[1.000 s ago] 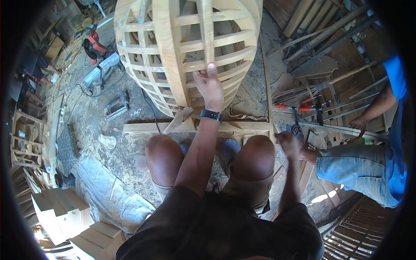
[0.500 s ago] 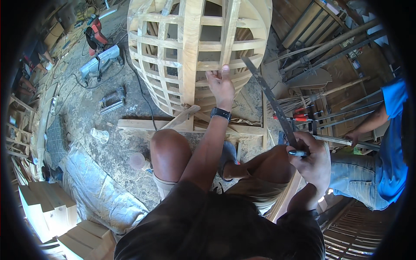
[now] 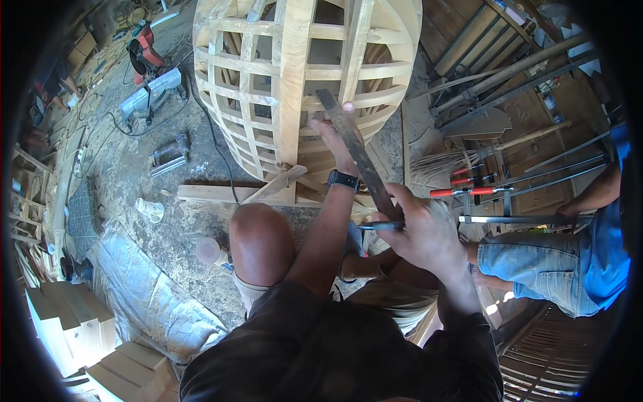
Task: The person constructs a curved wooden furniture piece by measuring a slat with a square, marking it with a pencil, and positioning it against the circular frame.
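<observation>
Leftward comes the long, flat, dark-grey metal strip (image 3: 360, 157), swung in since half a second ago from the right edge of the frame to slant right over the left hand (image 3: 335, 147)! The right hand (image 3: 429, 231) has it firmly by the near end, with a slim dark pen (image 3: 380, 226) tucked into the same grip. Its far tip lies in front of the pale, barrel-shaped wooden lattice frame (image 3: 264, 68), between the broad plank and a narrow pale upright slat (image 3: 356, 50). The left hand is at that slat's lower end, thumb up, but the strip covers part of it, so whether the fingers pinch wood, I cannot tell.

Risks here? Held only at one end, the strip could tip or skid, knocking those left fingers. Pen and strip share one grip, so either might slip. And if the slat is loose, slack left fingers could let it shift.
</observation>
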`<state>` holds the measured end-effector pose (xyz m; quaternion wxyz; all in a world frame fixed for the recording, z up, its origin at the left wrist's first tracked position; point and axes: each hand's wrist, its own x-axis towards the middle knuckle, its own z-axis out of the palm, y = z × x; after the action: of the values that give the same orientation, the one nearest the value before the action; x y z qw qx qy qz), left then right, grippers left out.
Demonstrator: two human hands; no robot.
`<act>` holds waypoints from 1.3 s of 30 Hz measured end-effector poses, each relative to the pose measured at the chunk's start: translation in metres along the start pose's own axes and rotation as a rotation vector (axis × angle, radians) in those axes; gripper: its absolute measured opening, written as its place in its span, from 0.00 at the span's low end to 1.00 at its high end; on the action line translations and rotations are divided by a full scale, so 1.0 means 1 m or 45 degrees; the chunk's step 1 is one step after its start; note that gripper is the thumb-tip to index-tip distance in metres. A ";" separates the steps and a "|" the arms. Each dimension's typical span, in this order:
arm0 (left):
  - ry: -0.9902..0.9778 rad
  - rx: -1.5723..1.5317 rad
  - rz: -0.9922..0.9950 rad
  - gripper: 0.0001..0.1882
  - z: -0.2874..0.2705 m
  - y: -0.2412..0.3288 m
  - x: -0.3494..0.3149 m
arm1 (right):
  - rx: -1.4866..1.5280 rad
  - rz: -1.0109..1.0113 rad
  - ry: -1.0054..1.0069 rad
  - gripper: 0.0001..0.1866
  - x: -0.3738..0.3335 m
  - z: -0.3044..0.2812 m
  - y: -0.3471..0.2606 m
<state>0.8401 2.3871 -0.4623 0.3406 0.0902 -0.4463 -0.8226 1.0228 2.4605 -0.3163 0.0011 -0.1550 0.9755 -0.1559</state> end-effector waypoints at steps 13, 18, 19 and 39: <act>0.100 0.253 0.432 0.27 0.005 -0.012 0.004 | 0.035 0.066 -0.150 0.32 0.030 -0.004 0.002; -0.014 0.395 0.519 0.20 -0.009 -0.019 0.015 | 0.049 0.000 -0.145 0.35 0.030 0.008 0.008; -0.038 0.411 0.537 0.19 -0.011 -0.018 0.017 | 0.010 0.009 -0.160 0.35 0.031 0.007 0.003; -0.197 0.499 0.478 0.15 -0.020 -0.005 0.022 | 0.310 0.007 -0.224 0.26 0.043 0.001 0.003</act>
<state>0.8303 2.3615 -0.4749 0.4281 0.0070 -0.6303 -0.6476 0.9807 2.4492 -0.3163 0.1058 -0.1640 0.9460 -0.2589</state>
